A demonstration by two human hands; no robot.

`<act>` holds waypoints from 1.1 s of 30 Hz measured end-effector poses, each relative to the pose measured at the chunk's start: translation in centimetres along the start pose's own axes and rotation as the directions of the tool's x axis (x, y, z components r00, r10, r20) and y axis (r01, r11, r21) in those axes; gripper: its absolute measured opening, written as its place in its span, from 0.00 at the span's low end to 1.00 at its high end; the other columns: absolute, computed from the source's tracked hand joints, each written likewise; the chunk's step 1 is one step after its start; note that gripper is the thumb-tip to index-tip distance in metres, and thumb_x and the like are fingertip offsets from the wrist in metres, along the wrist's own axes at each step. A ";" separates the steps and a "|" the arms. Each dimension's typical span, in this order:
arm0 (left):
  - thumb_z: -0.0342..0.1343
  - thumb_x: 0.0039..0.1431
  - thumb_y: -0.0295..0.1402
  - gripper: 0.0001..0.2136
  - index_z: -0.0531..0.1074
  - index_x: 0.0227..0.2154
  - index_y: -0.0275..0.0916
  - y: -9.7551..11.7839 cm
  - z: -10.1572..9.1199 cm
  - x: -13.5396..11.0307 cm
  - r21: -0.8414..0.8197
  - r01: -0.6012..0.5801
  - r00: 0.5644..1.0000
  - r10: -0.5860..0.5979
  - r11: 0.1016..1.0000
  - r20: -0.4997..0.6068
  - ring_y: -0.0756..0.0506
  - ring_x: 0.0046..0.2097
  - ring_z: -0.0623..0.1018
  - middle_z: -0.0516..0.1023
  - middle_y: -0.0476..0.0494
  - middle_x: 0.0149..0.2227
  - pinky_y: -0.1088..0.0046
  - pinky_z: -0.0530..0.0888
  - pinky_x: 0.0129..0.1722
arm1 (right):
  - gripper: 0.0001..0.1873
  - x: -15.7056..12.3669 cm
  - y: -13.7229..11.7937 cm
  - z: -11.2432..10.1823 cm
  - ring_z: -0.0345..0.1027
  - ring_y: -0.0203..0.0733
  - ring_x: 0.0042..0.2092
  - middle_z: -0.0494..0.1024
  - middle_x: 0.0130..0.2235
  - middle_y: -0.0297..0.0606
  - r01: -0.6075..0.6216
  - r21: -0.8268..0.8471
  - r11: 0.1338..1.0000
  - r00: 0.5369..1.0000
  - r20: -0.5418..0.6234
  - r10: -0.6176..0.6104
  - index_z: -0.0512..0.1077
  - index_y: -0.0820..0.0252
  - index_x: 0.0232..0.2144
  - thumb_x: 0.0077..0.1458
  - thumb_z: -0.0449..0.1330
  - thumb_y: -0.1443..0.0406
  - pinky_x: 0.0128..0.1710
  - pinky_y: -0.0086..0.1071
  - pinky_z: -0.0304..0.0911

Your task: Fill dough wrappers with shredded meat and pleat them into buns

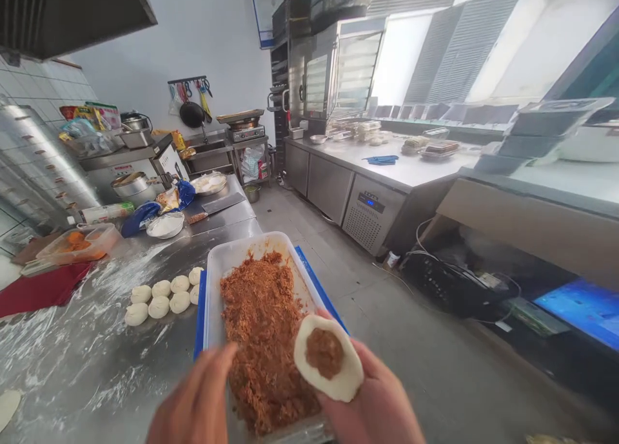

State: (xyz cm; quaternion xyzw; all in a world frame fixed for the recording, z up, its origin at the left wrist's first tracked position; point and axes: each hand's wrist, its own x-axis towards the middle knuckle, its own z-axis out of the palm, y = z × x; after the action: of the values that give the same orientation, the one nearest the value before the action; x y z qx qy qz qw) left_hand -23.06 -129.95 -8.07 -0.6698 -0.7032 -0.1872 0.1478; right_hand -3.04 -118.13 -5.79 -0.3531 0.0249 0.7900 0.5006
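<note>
**Hands at the filling tray**

The right hand (374, 402) lies palm up, cupped under a flat dough round (329, 357) that carries a lump of brown filling (325, 352) in its middle. The left hand (198, 402) hovers over the near left corner of the white tray (217, 270), fingers drawn loosely together; whether it pinches anything cannot be told. The tray holds a heap of the same shredded filling and sits at the right edge of the floured steel table (87, 366). Seven dough balls (162, 299) lie just left of the tray.
</note>
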 end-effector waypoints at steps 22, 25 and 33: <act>0.47 0.66 0.25 0.16 0.76 0.47 0.46 -0.1 1.5 8.3 -0.047 -0.255 0.625 0.202 0.966 0.754 0.40 0.41 0.85 0.83 0.46 0.41 0.62 0.81 0.40 | 0.25 1.6 -1.7 -1.9 0.75 0.62 0.61 0.86 0.51 0.56 0.042 0.033 0.999 0.990 0.137 -0.046 0.84 0.69 0.44 0.64 0.60 0.52 0.69 0.50 0.64; 0.43 0.68 0.25 0.18 0.76 0.49 0.46 -0.4 2.1 9.0 0.020 -0.230 0.674 0.144 0.973 0.725 0.38 0.41 0.85 0.82 0.45 0.41 0.59 0.80 0.39 | 0.25 1.5 -1.7 -1.9 0.74 0.63 0.61 0.86 0.50 0.55 0.032 0.025 0.999 0.991 0.130 -0.035 0.85 0.67 0.43 0.61 0.62 0.51 0.69 0.50 0.63; 0.47 0.63 0.22 0.14 0.75 0.44 0.41 -0.4 2.7 7.9 -0.011 -0.292 0.618 0.197 0.956 0.761 0.37 0.42 0.85 0.82 0.43 0.41 0.62 0.80 0.37 | 0.23 1.3 -1.8 -2.0 0.75 0.60 0.59 0.87 0.49 0.51 0.017 0.017 1.000 0.996 0.090 -0.019 0.85 0.65 0.45 0.63 0.61 0.52 0.69 0.50 0.63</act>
State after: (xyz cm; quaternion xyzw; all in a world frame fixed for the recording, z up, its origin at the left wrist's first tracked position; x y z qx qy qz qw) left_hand -23.83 -121.69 -6.82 -0.7663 -0.6120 0.1705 -0.0956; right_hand -0.86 -117.04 -7.44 -0.3130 0.0056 0.8005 0.5111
